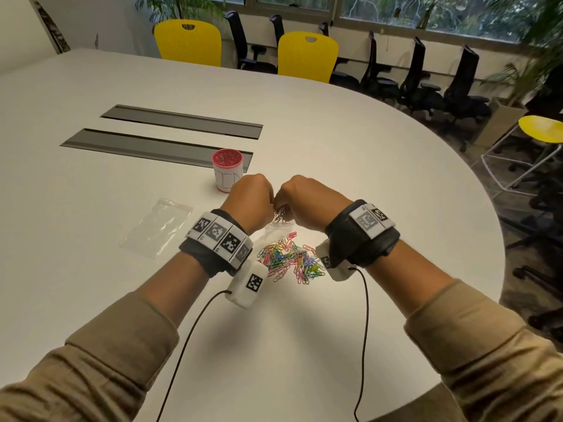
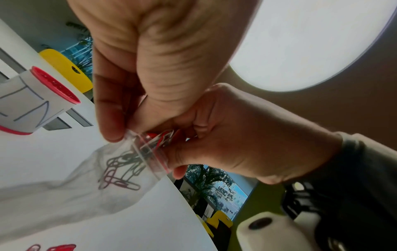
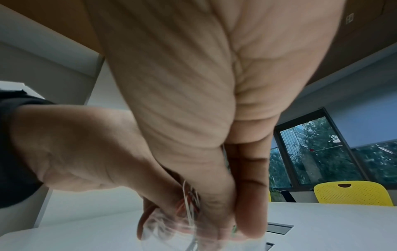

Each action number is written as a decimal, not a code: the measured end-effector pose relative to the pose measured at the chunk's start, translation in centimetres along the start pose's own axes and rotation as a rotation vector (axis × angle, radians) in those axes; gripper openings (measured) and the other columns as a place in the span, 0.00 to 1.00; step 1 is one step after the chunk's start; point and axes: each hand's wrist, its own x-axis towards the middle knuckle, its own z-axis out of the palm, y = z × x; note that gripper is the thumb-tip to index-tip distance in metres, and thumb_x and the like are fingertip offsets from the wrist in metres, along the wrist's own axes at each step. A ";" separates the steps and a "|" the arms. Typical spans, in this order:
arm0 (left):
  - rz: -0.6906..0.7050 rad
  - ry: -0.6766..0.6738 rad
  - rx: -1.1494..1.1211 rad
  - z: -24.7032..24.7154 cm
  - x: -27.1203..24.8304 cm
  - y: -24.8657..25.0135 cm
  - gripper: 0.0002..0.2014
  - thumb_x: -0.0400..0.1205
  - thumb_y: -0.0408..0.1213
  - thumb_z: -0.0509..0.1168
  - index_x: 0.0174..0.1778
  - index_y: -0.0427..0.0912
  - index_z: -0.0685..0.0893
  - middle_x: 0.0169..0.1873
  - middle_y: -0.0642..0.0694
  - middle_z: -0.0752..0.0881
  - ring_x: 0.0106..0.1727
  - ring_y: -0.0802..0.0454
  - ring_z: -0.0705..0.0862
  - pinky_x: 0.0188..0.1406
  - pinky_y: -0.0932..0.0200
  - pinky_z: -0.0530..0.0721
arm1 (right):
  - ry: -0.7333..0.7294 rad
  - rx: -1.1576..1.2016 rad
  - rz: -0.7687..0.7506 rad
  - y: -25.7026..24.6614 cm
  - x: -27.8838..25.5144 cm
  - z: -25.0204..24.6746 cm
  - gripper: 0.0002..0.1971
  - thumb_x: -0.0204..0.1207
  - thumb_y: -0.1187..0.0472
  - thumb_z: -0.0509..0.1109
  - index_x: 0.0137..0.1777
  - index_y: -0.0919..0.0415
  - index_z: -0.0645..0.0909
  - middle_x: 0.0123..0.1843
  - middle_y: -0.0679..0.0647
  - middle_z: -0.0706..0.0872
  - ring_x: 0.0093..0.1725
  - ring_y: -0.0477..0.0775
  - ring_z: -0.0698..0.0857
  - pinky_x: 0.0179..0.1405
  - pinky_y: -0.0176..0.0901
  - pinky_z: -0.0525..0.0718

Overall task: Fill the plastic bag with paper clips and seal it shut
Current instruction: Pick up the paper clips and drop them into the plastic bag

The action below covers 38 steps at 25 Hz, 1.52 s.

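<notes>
Above the white counter (image 1: 335,141), left grip (image 1: 250,201) pinches the plastic bag (image 2: 120,171) mouth; right grip (image 1: 304,202) pushes paper clips (image 2: 159,137) in, fingers curled around them.

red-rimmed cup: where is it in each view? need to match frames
Head: red-rimmed cup stands centre, just beyond the left hand.
Left wrist: at the left edge, looking tilted.
Right wrist: not in it.
Shared landmark: yellow chair.

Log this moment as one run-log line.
phase: filling | left hand: pinches clear plastic bag mouth | right hand: feeding paper clips in | loose coloured paper clips: on white table
</notes>
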 end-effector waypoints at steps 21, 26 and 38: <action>-0.050 0.070 -0.173 -2.0 0.0 -1.7 0.08 0.84 0.30 0.70 0.43 0.36 0.94 0.32 0.42 0.94 0.32 0.50 0.92 0.33 0.59 0.89 | 0.395 0.383 0.078 1.5 -1.7 -1.3 0.10 0.74 0.70 0.83 0.54 0.59 0.96 0.44 0.54 0.96 0.42 0.49 0.92 0.48 0.44 0.92; -0.078 0.220 -0.191 -4.2 0.1 -3.1 0.07 0.84 0.31 0.71 0.45 0.37 0.94 0.34 0.42 0.92 0.37 0.44 0.93 0.41 0.55 0.90 | 0.115 0.378 0.297 2.0 -3.1 3.7 0.13 0.81 0.54 0.79 0.62 0.55 0.91 0.55 0.50 0.91 0.54 0.52 0.89 0.60 0.51 0.91; -0.063 0.229 -0.142 -2.9 0.2 -4.3 0.08 0.85 0.35 0.73 0.42 0.37 0.95 0.35 0.40 0.94 0.38 0.43 0.93 0.49 0.48 0.95 | -0.192 -0.051 -0.085 -0.9 -2.6 11.6 0.14 0.85 0.67 0.69 0.65 0.55 0.90 0.54 0.55 0.84 0.56 0.64 0.85 0.39 0.50 0.81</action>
